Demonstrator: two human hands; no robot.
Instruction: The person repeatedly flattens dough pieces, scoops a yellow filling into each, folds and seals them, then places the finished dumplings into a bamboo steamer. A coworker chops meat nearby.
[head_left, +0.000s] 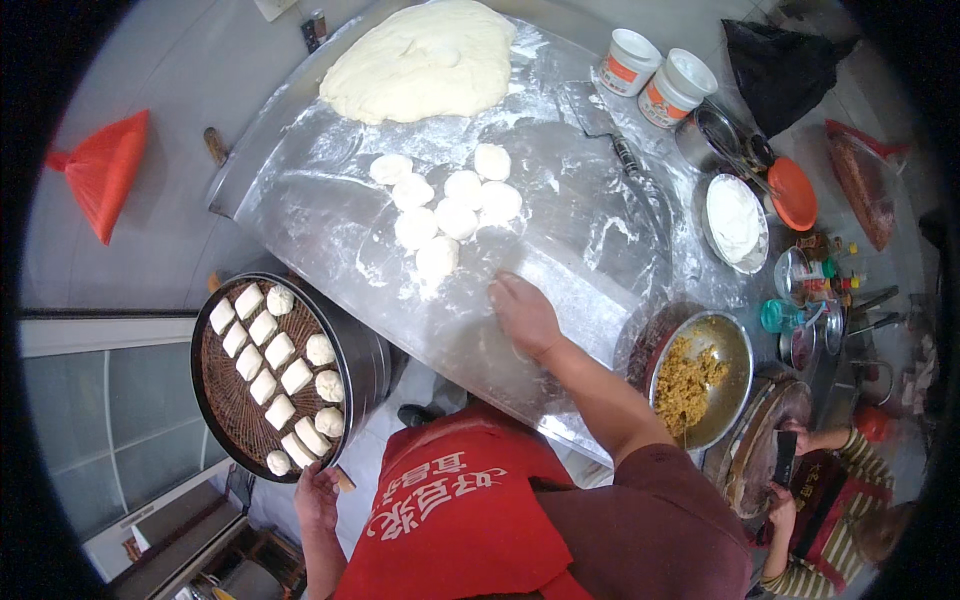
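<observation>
My left hand (319, 491) is at the near rim of a round steamer tray (247, 409), close to a small bun (278, 463). Whether its fingers grip the rim cannot be made out. Rows of white steamed-bun dough pieces (262, 328), some oblong and some round and pleated, lie on the tray's woven mat. Over the floured metal worktable (577, 195) is my right hand (525, 315), its fingertips hidden beneath it. Just beyond it, several flattened dough rounds (437, 256) lie grouped together. A large slab of dough (420, 64) rests at the table's far side.
A steel bowl of yellowish crumbly filling (690, 375) stands right of my arm. Farther back are a dough scraper (600, 120), white tubs (667, 90) and a bowl of flour (735, 221). At lower right, another person's hands hold a cleaver (784, 457) over a round chopping block (757, 457).
</observation>
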